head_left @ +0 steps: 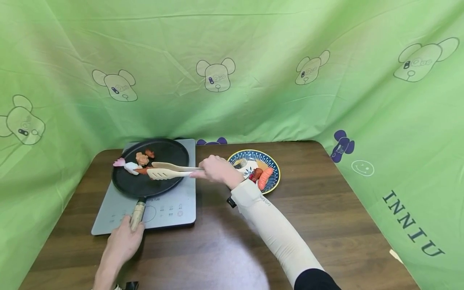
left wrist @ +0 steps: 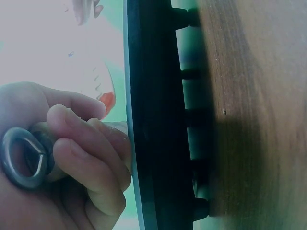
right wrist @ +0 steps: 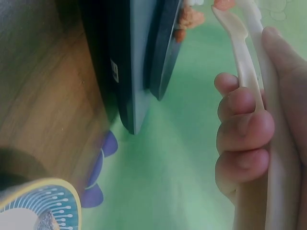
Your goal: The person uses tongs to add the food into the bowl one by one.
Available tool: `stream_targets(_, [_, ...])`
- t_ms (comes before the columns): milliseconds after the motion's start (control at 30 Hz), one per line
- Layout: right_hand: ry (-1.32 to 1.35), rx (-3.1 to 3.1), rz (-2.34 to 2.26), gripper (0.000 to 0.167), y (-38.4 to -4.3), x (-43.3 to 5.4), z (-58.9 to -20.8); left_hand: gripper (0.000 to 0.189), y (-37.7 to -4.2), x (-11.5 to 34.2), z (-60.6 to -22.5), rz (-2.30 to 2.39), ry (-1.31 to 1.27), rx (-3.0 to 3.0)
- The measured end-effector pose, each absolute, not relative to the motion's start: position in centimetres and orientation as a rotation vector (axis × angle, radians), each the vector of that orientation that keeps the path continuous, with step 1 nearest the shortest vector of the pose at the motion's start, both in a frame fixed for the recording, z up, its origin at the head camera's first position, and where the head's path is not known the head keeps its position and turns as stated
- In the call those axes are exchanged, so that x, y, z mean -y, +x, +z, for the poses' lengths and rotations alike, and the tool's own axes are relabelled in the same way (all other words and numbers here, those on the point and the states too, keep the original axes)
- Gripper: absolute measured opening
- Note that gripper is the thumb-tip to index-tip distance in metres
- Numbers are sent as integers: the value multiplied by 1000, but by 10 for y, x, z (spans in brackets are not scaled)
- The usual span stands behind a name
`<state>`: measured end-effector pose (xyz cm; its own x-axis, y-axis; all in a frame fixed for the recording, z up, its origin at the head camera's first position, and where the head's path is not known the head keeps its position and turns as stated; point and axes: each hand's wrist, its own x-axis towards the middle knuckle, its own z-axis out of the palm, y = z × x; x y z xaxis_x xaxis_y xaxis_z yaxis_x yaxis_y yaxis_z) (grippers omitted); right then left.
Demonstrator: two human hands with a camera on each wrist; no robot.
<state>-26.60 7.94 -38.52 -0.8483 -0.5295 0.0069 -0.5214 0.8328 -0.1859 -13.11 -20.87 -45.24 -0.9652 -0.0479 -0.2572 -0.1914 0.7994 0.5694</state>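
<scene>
My left hand (head_left: pixel 123 241) grips the handle (head_left: pixel 137 215) of a black frying pan (head_left: pixel 163 187). In the left wrist view, the fingers (left wrist: pixel 91 163) curl round the handle near its metal hanging ring (left wrist: pixel 24 158). Over the pan, my right hand (head_left: pixel 219 171) holds cream-coloured tongs (head_left: pixel 170 171). An orange-red piece of food (head_left: pixel 141 171) is at the tongs' tips; the right wrist view shows it (right wrist: pixel 224 5) between them. Inside the pan lie a white shrimp-like piece with a pink tail (head_left: pixel 130 166) and two brownish, fried-looking pieces, one larger (head_left: pixel 142 158) and one smaller (head_left: pixel 150 153).
Beneath the pan is a grey induction cooker (head_left: pixel 170 215) with touch controls. A blue-patterned plate (head_left: pixel 274 161) stands right of it, holding a sausage-like piece (head_left: pixel 266 177) and other food, partly behind my right wrist. Green cloth (head_left: pixel 253 112) hangs round the wooden table (head_left: pixel 308 225).
</scene>
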Motion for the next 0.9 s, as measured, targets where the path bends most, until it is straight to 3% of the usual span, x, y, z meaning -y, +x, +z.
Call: stream_targets(900, [-817,-2925,-289,50,-267,-62,-391,41,-132,210,-454,916,-178,-2779])
